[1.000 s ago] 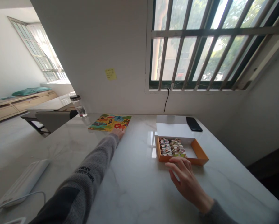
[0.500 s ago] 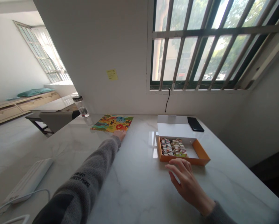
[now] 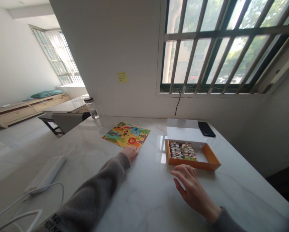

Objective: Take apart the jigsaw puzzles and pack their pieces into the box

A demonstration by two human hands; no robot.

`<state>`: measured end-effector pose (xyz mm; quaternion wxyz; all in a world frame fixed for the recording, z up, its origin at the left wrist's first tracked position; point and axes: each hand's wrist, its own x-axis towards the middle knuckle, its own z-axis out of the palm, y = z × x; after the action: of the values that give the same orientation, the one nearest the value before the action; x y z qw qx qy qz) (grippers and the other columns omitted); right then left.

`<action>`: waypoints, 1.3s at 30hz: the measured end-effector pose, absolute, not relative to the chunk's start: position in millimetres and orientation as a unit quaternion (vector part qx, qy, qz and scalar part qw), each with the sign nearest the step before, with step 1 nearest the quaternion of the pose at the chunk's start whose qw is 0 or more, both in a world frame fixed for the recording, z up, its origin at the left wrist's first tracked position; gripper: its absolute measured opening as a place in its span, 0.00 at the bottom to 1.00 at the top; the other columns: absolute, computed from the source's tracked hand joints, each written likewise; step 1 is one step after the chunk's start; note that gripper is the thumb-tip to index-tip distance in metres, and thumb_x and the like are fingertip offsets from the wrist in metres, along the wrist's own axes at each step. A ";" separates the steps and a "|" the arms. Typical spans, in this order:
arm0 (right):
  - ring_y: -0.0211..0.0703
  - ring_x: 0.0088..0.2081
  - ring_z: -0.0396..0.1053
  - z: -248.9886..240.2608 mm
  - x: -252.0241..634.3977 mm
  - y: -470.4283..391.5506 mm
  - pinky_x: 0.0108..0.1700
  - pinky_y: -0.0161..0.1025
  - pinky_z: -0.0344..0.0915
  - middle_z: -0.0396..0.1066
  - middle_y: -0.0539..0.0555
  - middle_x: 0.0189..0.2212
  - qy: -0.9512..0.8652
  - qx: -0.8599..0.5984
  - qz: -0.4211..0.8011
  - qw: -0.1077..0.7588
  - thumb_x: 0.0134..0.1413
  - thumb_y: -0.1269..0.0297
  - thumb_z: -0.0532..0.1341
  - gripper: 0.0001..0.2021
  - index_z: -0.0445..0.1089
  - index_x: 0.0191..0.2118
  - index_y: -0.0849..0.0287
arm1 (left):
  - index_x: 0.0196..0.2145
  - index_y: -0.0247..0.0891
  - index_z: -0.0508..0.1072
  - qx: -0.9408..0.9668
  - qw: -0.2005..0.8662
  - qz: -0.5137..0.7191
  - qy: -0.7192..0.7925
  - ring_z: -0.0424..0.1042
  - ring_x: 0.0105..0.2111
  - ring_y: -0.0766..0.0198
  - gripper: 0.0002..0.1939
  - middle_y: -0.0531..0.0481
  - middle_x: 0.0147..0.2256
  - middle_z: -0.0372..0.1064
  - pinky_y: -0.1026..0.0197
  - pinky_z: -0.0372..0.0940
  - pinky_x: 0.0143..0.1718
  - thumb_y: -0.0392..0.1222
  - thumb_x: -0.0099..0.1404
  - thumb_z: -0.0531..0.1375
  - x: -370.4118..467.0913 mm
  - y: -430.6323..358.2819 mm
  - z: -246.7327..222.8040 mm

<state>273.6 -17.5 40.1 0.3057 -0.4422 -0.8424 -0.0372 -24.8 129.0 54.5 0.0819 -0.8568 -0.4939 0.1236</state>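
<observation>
A colourful picture sheet with cartoon animals, a lion among them [image 3: 125, 132], lies at an angle on the white marbled table. At its near edge, my left hand [image 3: 131, 153] is closed on the sheet, its fingertips partly hidden. Over the table on the right, my right hand [image 3: 189, 183] hovers with fingers bent and apart, holding nothing. Just beyond it stands an open orange box [image 3: 195, 164]. Inside the box, small puzzle-like pieces [image 3: 181, 150] stand packed in two rows on the left; the right part shows its white bottom.
A black phone [image 3: 206, 129] lies behind the box's white flap [image 3: 180, 129]. At the table's far left corner is a clear bottle [image 3: 92, 108]. A white power strip [image 3: 46, 174] with cables lies at the left. A wall with a barred window [image 3: 207, 61] stands behind.
My left hand has drawn the picture sheet nearer and to the right, turning it slightly. The right hand has stayed about where it was. The view has shifted a little left.
</observation>
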 end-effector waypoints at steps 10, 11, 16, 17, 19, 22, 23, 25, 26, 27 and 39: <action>0.57 0.54 0.62 36.4 285.3 -14.0 0.52 0.53 0.63 0.62 0.63 0.55 -0.770 -0.560 -0.155 0.265 0.61 0.70 0.56 0.22 0.62 0.60 0.55 | 0.42 0.25 0.74 -0.871 0.049 0.081 -0.483 0.77 0.34 0.48 0.15 0.27 0.35 0.73 0.56 0.67 0.29 0.24 0.65 0.49 47.8 -1.9 50.3; 0.58 0.54 0.63 36.0 290.8 -12.6 0.51 0.53 0.63 0.62 0.63 0.55 -0.752 -0.582 -0.169 0.260 0.61 0.70 0.56 0.22 0.62 0.60 0.56 | 0.43 0.25 0.74 -0.866 0.044 0.080 -0.492 0.77 0.33 0.47 0.16 0.25 0.36 0.73 0.56 0.67 0.29 0.24 0.65 0.49 54.3 -9.0 50.9; 0.56 0.50 0.66 27.1 315.7 -1.7 0.44 0.48 0.66 0.62 0.63 0.53 -0.715 -0.629 -0.176 0.249 0.59 0.71 0.57 0.24 0.60 0.61 0.58 | 0.44 0.28 0.75 -0.855 0.024 0.077 -0.512 0.77 0.36 0.47 0.16 0.28 0.38 0.74 0.55 0.68 0.31 0.25 0.66 0.49 66.4 -22.1 56.3; 0.56 0.49 0.66 25.2 317.9 0.7 0.43 0.48 0.66 0.63 0.63 0.52 -0.717 -0.627 -0.173 0.250 0.59 0.71 0.57 0.23 0.60 0.60 0.58 | 0.43 0.30 0.75 -0.854 0.022 0.074 -0.515 0.77 0.37 0.47 0.16 0.30 0.37 0.74 0.55 0.68 0.32 0.25 0.67 0.49 65.2 -21.7 56.7; 0.55 0.48 0.67 23.4 318.3 4.3 0.44 0.48 0.67 0.64 0.62 0.50 -0.722 -0.618 -0.166 0.263 0.59 0.70 0.57 0.20 0.62 0.58 0.58 | 0.42 0.32 0.74 -0.850 0.023 0.066 -0.522 0.76 0.38 0.48 0.15 0.33 0.37 0.74 0.55 0.67 0.32 0.26 0.67 0.49 61.3 -20.0 55.7; 0.54 0.49 0.66 26.1 309.0 3.1 0.48 0.48 0.67 0.65 0.62 0.49 -0.728 -0.602 -0.145 0.296 0.60 0.71 0.56 0.19 0.63 0.57 0.59 | 0.41 0.34 0.74 -0.849 0.029 0.052 -0.525 0.75 0.39 0.49 0.12 0.36 0.37 0.74 0.56 0.67 0.33 0.29 0.68 0.51 54.5 -17.6 51.3; 0.54 0.50 0.66 27.9 303.6 0.7 0.49 0.49 0.67 0.65 0.62 0.49 -0.733 -0.593 -0.133 0.305 0.60 0.71 0.55 0.19 0.63 0.57 0.59 | 0.41 0.35 0.74 -0.850 0.028 0.045 -0.523 0.75 0.39 0.49 0.11 0.36 0.37 0.74 0.56 0.67 0.33 0.30 0.68 0.52 52.1 -17.0 49.7; 0.53 0.50 0.66 31.4 290.3 -6.2 0.51 0.49 0.67 0.65 0.62 0.50 -0.765 -0.554 -0.098 0.314 0.61 0.72 0.54 0.19 0.63 0.57 0.59 | 0.41 0.36 0.74 -0.855 0.021 0.027 -0.518 0.74 0.40 0.49 0.08 0.38 0.38 0.74 0.55 0.67 0.34 0.35 0.68 0.55 46.8 -15.9 46.9; 0.52 0.50 0.66 32.6 282.7 -10.1 0.51 0.49 0.67 0.66 0.61 0.49 -0.791 -0.522 -0.075 0.311 0.61 0.73 0.54 0.19 0.63 0.58 0.58 | 0.41 0.37 0.73 -0.857 0.018 0.015 -0.514 0.74 0.41 0.48 0.07 0.38 0.38 0.74 0.55 0.67 0.34 0.37 0.67 0.56 43.7 -15.2 45.8; 0.51 0.49 0.66 33.3 274.7 -14.0 0.51 0.48 0.67 0.67 0.60 0.48 -0.819 -0.485 -0.049 0.302 0.62 0.73 0.54 0.19 0.63 0.57 0.57 | 0.41 0.37 0.73 -0.861 0.015 0.002 -0.508 0.73 0.42 0.49 0.07 0.39 0.39 0.74 0.55 0.67 0.35 0.39 0.67 0.58 40.3 -14.3 44.7; 0.55 0.56 0.62 29.5 205.2 -13.9 0.55 0.53 0.60 0.63 0.59 0.56 -0.860 -0.465 0.063 0.201 0.56 0.64 0.63 0.21 0.65 0.56 0.52 | 0.39 0.39 0.75 -0.870 -0.052 -0.199 -0.449 0.71 0.42 0.58 0.10 0.46 0.37 0.75 0.57 0.67 0.46 0.40 0.70 0.53 -15.1 23.4 24.7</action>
<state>205.2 -13.9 29.5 0.2009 -0.4647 -0.8601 0.0633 -15.1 23.4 24.7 -0.0522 -0.8698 -0.4487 -0.1986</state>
